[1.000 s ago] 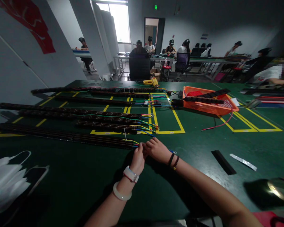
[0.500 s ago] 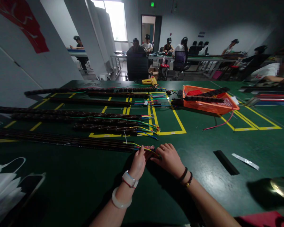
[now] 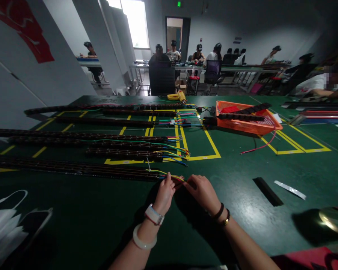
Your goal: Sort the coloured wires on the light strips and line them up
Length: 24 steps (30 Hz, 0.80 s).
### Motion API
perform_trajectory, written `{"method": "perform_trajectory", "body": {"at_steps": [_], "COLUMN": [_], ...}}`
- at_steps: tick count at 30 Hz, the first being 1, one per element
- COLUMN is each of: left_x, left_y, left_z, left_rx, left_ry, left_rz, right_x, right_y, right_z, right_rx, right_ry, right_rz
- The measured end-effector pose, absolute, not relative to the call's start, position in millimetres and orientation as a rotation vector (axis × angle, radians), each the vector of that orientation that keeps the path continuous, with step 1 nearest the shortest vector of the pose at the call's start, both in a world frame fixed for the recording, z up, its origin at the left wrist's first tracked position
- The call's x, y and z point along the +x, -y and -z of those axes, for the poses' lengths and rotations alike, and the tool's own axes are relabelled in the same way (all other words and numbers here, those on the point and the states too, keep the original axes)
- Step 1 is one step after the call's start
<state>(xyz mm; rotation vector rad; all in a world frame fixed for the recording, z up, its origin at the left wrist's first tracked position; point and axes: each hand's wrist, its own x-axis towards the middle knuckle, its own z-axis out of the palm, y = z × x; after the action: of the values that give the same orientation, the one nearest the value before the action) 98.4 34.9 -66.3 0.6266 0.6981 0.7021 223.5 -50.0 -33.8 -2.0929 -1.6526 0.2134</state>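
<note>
My left hand (image 3: 165, 193) is closed around the coloured wires (image 3: 174, 177) at the end of the nearest black wire harness (image 3: 101, 171). Yellow and red strands show above its thumb. Just to the right, my right hand (image 3: 202, 190) pinches the tips of the same wires between thumb and fingers. A white cable tie (image 3: 148, 165) stands up from the harness left of my hands. Behind it lie more dark wire harnesses (image 3: 124, 152) side by side, their coloured ends pointing right.
An orange basket (image 3: 242, 126) holds black pieces and red items. A yellow heat gun (image 3: 178, 96) lies farther back. On the right are a black strip (image 3: 267, 191) and a white strip (image 3: 290, 189). White bags (image 3: 5, 225) stand at left. Several people work beyond.
My right hand has lowered slightly, its fingers drawing together at the wire tips. The left hand keeps its hold. The view has shifted a little.
</note>
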Motion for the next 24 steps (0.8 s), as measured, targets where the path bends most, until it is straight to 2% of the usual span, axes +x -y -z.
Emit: {"method": "perform_trajectory", "body": {"at_steps": [6, 14, 24], "left_x": [94.5, 92.1, 92.2], "left_y": [-30.7, -29.3, -30.1], "left_z": [65.3, 64.2, 66.7], "left_rx": [0.611, 0.646, 0.631], "left_ry": [-0.756, -0.744, -0.750], "left_rz": [-0.710, -0.686, -0.682], "right_x": [246.0, 257.5, 248.5], "right_y": [29.2, 3.7, 30.1], "right_z": [28.2, 51.0, 35.1], "right_rx": [-2.092, -2.249, -2.331], "right_ry": [1.618, 1.670, 1.609], "right_rz": [-0.177, -0.219, -0.099]}}
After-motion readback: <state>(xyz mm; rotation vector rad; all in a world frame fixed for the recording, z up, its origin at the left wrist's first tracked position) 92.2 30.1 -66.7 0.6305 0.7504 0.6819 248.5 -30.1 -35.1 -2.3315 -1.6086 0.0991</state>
